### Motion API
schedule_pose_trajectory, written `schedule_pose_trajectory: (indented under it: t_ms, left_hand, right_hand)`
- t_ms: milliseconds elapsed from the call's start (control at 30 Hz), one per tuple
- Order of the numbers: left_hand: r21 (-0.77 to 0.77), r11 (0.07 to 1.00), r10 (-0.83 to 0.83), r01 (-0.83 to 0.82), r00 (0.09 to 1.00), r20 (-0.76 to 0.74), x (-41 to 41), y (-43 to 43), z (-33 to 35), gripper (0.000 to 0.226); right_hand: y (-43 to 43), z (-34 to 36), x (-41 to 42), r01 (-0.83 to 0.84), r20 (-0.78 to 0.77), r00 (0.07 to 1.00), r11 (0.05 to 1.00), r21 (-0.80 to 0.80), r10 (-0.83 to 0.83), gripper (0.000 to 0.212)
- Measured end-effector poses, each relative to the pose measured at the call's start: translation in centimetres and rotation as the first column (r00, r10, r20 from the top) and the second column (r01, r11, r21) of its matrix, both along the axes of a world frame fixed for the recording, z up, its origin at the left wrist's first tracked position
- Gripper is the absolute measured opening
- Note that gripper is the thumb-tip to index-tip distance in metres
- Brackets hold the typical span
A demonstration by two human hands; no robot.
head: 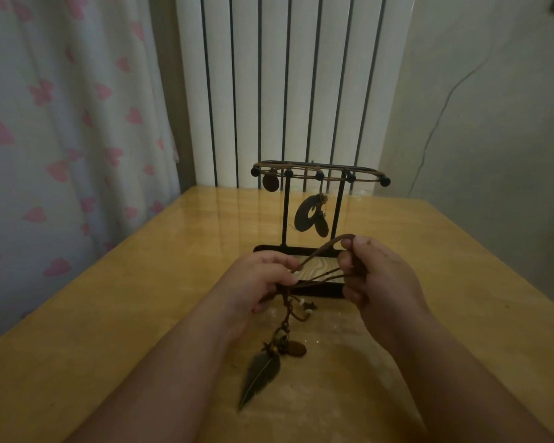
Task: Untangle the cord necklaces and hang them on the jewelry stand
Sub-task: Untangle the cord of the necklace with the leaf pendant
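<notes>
A black metal jewelry stand stands on the wooden table, just beyond my hands. Brown cords lie across its top pegs, with a round disc pendant and a larger ring-shaped pendant hanging down. My left hand and my right hand both grip a brown cord necklace, its strands stretched between them in front of the stand's base. Below my left hand dangle beads, a small brown oval piece and a dark feather pendant that reaches the tabletop.
A white radiator rises behind the table's far edge. A curtain with pink hearts hangs at the left. A pale wall with a thin cable is at the right. Bare tabletop lies on both sides of the stand.
</notes>
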State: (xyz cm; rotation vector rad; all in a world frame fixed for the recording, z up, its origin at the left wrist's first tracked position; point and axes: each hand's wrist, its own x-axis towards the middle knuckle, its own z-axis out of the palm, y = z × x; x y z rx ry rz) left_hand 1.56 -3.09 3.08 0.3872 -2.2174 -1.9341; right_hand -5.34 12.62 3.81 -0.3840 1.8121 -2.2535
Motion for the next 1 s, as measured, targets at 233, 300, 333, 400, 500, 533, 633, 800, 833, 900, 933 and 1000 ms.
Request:
schedule_pose_trajectory:
  t_ms: [233,300,333,400,500,533,633,800,833,900,933,1000]
  left_hand:
    - [0.243,0.965,0.109,-0.096,0.993,-0.041,-0.4,0.1,-0.4,0.018]
    - [0.385,0.916,0.145,-0.113,0.988,-0.056,-0.5,-0.1,-0.2,0.020]
    - [0.440,0.891,0.154,-0.113,0.986,-0.058,-0.5,-0.2,-0.2,0.021]
    - [0.493,0.863,0.161,-0.108,0.985,-0.066,-0.4,-0.2,0.0,0.023]
    - [0.401,0.911,0.142,-0.098,0.987,-0.081,-0.2,-0.3,0.0,0.026]
    - [0.352,0.931,0.132,-0.097,0.988,-0.076,-0.2,-0.3,-0.1,0.027]
    - [0.254,0.964,0.098,-0.083,0.994,-0.050,-0.4,-0.2,-0.6,0.027]
    - [0.181,0.983,0.048,-0.040,0.998,-0.042,-0.5,0.0,-0.9,0.029]
    - [0.177,0.984,0.034,-0.025,0.998,-0.047,-0.6,0.0,-0.9,0.030]
    - [0.177,0.984,0.030,-0.021,0.998,-0.051,-0.5,-0.2,-0.9,0.032]
    - [0.179,0.984,0.034,-0.024,0.998,-0.051,-0.5,-0.2,-0.9,0.033]
    - [0.177,0.984,0.030,-0.020,0.998,-0.052,-0.5,-0.2,-0.8,0.035]
  right_hand:
    - [0.3,0.0,-0.2,0.036,0.125,0.991,0.999,0.020,-0.039,0.029]
    - [0.4,-0.4,-0.3,0.044,0.094,0.994,0.987,0.153,-0.059,0.021]
    - [0.4,-0.6,-0.4,0.042,0.070,0.996,0.979,0.201,-0.057,0.018]
    - [0.3,-0.8,-0.5,0.062,0.001,0.998,0.953,0.295,-0.065,0.017]
    - [0.0,-1.2,-0.5,0.130,-0.154,0.986,0.877,0.462,-0.065,0.016]
    - [-0.1,-1.3,-0.5,0.147,-0.207,0.977,0.863,0.483,-0.050,0.014]
    - [-0.3,-1.3,-0.3,0.185,-0.348,0.937,0.874,0.449,-0.019,0.016]
    - [-0.6,-1.6,0.2,-0.001,-0.329,0.928,0.886,0.464,0.173,0.029]
    - [-0.8,-1.8,0.2,-0.012,-0.313,0.930,0.865,0.501,0.194,0.033]
    - [-1.1,-1.9,0.2,0.039,-0.349,0.915,0.814,0.579,0.204,0.026]
    - [-1.1,-1.9,0.2,0.072,-0.383,0.901,0.797,0.600,0.206,0.015]
    - [-1.0,-1.6,0.3,0.070,-0.395,0.895,0.812,0.579,0.205,0.014]
